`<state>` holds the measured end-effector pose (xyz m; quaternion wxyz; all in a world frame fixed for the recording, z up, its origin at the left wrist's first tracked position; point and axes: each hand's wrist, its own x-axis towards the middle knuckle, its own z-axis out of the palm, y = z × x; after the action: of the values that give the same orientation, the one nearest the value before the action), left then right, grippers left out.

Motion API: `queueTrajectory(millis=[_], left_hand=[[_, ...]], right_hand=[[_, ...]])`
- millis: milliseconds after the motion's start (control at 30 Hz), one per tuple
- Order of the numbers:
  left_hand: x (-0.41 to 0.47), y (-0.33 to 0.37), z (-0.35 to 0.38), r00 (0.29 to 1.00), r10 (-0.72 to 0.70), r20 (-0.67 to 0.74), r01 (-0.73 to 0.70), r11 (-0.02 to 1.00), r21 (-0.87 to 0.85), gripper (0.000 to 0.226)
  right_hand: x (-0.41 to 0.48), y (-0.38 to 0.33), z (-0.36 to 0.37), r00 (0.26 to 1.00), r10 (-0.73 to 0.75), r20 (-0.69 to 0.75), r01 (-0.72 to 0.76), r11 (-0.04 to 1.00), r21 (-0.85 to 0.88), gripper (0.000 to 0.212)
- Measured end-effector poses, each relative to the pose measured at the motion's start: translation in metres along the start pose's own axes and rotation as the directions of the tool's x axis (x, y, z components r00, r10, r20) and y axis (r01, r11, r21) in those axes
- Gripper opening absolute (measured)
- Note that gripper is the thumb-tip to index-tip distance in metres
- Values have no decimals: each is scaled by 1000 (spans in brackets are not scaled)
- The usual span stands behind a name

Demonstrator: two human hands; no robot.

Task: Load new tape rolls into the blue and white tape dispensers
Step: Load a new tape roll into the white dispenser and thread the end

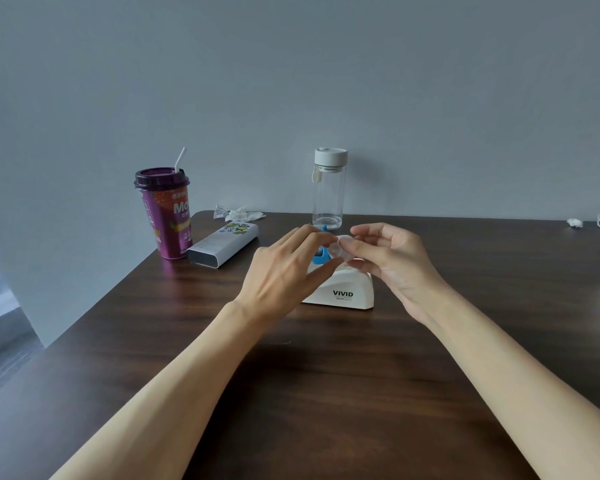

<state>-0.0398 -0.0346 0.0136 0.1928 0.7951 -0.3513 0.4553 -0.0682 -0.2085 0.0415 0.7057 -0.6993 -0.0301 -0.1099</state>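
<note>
Pinching the clear tape roll (340, 250) between both hands' fingers (326, 242) above the white dispenser (343, 292), I risk fumbling it.

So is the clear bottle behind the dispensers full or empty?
Empty, as far as shows: the clear bottle stands upright with its white lid on, and no liquid line is visible through the glass.

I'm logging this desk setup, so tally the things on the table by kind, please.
Tape dispensers: 2, a white plastic one marked VIVID and a blue plastic one behind it
Clear tape rolls: 1, held in both hands
Drink containers: 2, a purple lidded cup with straw and a clear glass bottle with white cap
Grey rectangular boxes: 1
Crumpled white wrappers: 1
Total: 7
</note>
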Motion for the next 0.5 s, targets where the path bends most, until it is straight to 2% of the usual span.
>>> queueTrajectory(millis=[167,267,333,367,433,500], left_hand=[[0,3,-2,994,-104,18,105,993,-62,28],[-1,2,-1,982,-185,38,188,976,-107,28],[0,1,0,971,-231,65,237,964,-121,31],[0,1,0,967,-242,79,250,961,-122,33],[-1,0,1,964,-242,111,255,959,-122,32],[-2,1,2,958,-248,146,265,958,-113,29]], right_hand=[[1,0,-1,998,-43,-42,43,999,8,23],[6,2,-9,987,-89,-134,93,995,26,19],[12,7,-18,962,-193,-196,151,966,-211,20],[14,11,-23,951,-246,-187,162,912,-377,20],[17,23,-33,946,-312,-88,181,734,-654,18],[18,35,-39,957,-288,44,200,536,-821,20]])
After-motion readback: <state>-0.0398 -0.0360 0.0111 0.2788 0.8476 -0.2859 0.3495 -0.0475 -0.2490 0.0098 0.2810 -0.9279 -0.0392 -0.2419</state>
